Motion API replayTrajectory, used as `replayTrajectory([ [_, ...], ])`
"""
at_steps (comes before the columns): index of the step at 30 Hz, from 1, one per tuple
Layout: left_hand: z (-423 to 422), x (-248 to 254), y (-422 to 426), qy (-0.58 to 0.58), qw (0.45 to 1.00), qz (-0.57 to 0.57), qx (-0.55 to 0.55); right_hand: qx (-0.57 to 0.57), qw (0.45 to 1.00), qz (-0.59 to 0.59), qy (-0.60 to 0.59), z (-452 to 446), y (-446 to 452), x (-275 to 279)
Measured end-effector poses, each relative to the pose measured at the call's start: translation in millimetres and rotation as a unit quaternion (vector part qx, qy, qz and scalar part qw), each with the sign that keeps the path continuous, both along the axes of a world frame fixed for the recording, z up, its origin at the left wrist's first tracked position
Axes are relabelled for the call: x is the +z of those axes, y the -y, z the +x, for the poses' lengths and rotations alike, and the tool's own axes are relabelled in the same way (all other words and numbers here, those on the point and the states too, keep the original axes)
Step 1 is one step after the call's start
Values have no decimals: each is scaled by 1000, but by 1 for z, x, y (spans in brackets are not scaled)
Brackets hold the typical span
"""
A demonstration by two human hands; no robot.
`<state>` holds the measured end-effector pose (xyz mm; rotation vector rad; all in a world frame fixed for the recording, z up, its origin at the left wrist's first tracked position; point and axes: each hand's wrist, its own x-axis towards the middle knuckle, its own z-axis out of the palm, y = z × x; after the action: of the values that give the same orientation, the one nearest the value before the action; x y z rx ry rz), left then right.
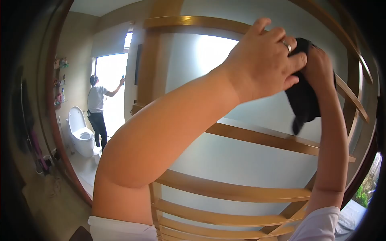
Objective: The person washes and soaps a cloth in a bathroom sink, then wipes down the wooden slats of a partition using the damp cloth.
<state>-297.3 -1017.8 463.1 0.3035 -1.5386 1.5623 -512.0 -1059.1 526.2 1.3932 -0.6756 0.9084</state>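
Both arms are raised in front of a wooden rack with several slats. My left hand (267,60), with a ring on one finger, has its fingers bent at the upper right, their tips near a black cloth (305,98). My right hand (319,66) grips the top of that cloth, which hangs down beside the wrist. Behind the hands runs an upper wooden slat (201,22), and a middle slat (261,138) passes below them. Whether the left fingers pinch the cloth's edge is hard to tell.
At the left, through a doorway, a person (97,100) stands with one arm raised at a bright glass panel. A toilet (82,134) with its lid up is beside them, below wall shelves (60,82) with bottles. Lower wooden slats (233,193) cross the bottom.
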Motion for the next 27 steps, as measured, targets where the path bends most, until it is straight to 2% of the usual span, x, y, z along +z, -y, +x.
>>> replayTrajectory([
  [2, 26, -10, -5, 27, 999, -4, -24, -43, 999, -9, -16, 59, -3, 1],
  [5, 63, -23, -9, 48, 997, 23, -47, -49, 999, 20, -13, 145, -21, -11],
  [8, 97, -17, 3, 16, 997, 15, -73, 12, 998, 35, -40, 203, -14, -2],
  [10, 122, -9, 16, 1, 996, 4, -92, 56, 995, 45, -71, 228, -6, 7],
  [13, 151, -18, 30, -14, 989, -55, -138, -16, 989, 145, -17, 254, -19, 5],
  [17, 152, -15, 41, -23, 984, -58, -168, 34, 983, 172, -45, 235, -28, 8],
  [19, 154, -16, 42, -33, 978, -77, -189, 117, 987, 52, -102, 225, -3, 8],
  [21, 156, -21, 40, -52, 972, -105, -206, 211, 962, -37, -170, 233, 3, 12],
  [22, 157, -22, 43, -51, 967, -110, -223, 177, 956, -116, -205, 238, 7, 13],
  [25, 160, -23, 44, -90, 952, -143, -256, -27, 974, 117, -194, 283, -8, 39],
  [26, 162, -25, 42, -100, 952, -137, -256, 34, 982, 176, -55, 301, -4, 53],
  [27, 164, -25, 43, -122, 942, -125, -286, 96, 964, 231, 87, 317, 0, 68],
])
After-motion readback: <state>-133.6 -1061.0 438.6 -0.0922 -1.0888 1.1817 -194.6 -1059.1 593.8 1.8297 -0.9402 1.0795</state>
